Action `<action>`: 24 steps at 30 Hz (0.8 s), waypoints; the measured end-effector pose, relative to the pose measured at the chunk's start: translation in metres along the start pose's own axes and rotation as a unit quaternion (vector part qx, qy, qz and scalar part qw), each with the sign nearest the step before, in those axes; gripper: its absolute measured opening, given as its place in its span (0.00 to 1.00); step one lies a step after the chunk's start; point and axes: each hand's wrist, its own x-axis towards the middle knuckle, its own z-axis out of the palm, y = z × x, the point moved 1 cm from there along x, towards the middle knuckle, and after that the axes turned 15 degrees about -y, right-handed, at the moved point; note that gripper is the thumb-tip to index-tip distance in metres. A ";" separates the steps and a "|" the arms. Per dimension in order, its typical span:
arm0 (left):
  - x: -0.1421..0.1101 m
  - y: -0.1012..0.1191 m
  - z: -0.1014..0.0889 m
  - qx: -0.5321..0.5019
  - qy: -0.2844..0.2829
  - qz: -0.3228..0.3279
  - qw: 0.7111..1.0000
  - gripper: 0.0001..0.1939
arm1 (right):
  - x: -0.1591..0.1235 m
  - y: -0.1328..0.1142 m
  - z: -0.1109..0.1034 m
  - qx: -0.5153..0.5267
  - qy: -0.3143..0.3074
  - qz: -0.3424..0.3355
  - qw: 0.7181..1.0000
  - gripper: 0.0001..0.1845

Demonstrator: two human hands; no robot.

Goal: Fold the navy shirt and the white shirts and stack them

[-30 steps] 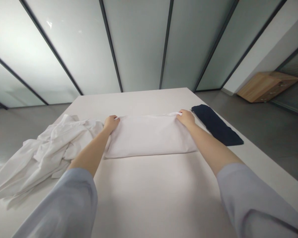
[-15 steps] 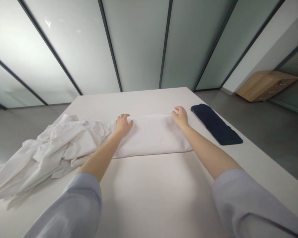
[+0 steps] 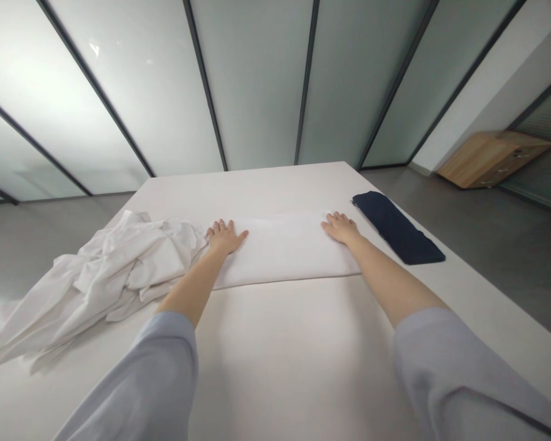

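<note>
A white folded cloth lies flat in a wide rectangle across the middle of the table. Fingers spread, my left hand rests on its far left corner. My right hand lies palm down with fingers apart on the far right corner. Neither hand grips the fabric. Just left of my left hand is a crumpled heap of white cloth, whose edge meets the folded piece or comes very close to it.
A dark navy folded cloth lies along the right edge of the white table. Beyond the table's far edge stand frosted glass panels. A wooden cabinet is on the floor at the far right.
Both hands have let go of the white cloth's far edge, which they pinched and held slightly raised. They now press flat on it, and the cloth lies smoother.
</note>
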 end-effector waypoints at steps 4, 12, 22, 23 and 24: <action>-0.041 0.020 0.005 0.004 0.016 0.039 0.999 0.43 | -0.030 -0.023 -0.004 -0.034 0.049 -0.051 0.997 0.30; -0.115 0.061 0.036 0.016 -0.052 0.107 0.993 0.41 | -0.109 -0.118 0.023 -0.034 -0.054 -0.191 0.980 0.29; -0.024 0.092 -0.005 -0.060 -0.074 0.041 0.995 0.31 | -0.048 -0.151 0.000 0.061 -0.063 -0.085 0.993 0.27; -0.024 0.097 -0.003 -0.073 -0.065 0.024 0.995 0.31 | -0.047 -0.155 0.001 0.079 -0.059 -0.074 0.992 0.27; -0.025 0.102 0.001 -0.079 -0.049 0.007 0.996 0.32 | -0.047 -0.158 0.003 0.095 -0.052 -0.064 0.992 0.26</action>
